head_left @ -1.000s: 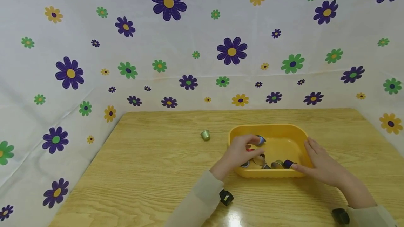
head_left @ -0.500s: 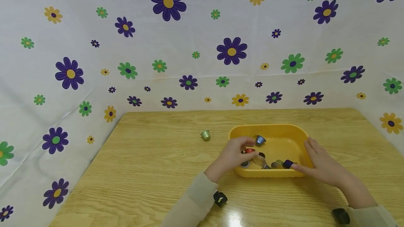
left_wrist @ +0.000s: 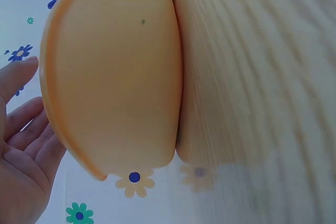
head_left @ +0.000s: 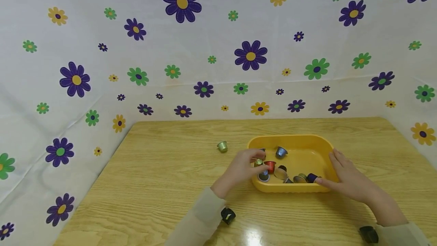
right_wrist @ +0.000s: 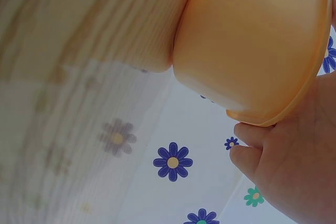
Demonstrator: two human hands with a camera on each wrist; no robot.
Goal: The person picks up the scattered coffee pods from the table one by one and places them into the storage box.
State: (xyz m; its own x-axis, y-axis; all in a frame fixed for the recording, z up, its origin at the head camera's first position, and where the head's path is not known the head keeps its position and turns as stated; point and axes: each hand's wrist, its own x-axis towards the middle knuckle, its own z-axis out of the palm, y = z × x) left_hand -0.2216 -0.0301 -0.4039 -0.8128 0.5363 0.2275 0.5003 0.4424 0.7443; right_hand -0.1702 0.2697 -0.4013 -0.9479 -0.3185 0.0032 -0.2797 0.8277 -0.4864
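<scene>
A yellow tray (head_left: 290, 188) holds several coffee capsules, among them a red capsule (head_left: 271, 166), a blue capsule (head_left: 281, 152) and a dark purple capsule (head_left: 312, 178). Over the tray's left end reaches my left hand (head_left: 237, 170), thumb and fingers apart with nothing seen held between them. Just beyond its fingertips lie the red capsule and a gold-green capsule (head_left: 258, 162). My right hand (head_left: 351, 179) holds the tray's right near corner, fingers along the outside and thumb over the rim beside the purple capsule. The right wrist view shows this hand (right_wrist: 294, 156) against the rim.
A light green capsule (head_left: 222, 146) lies on the wooden table (head_left: 164, 177), left of the tray. Flower-patterned cloth (head_left: 211, 41) hangs behind the table and along its sides. Black wrist devices (head_left: 228, 215) sit at the cuffs.
My left hand has drawn back leftward from the blue capsule, which now rests in the tray. More capsules show at the tray's left end. The right hand and tray have stayed still.
</scene>
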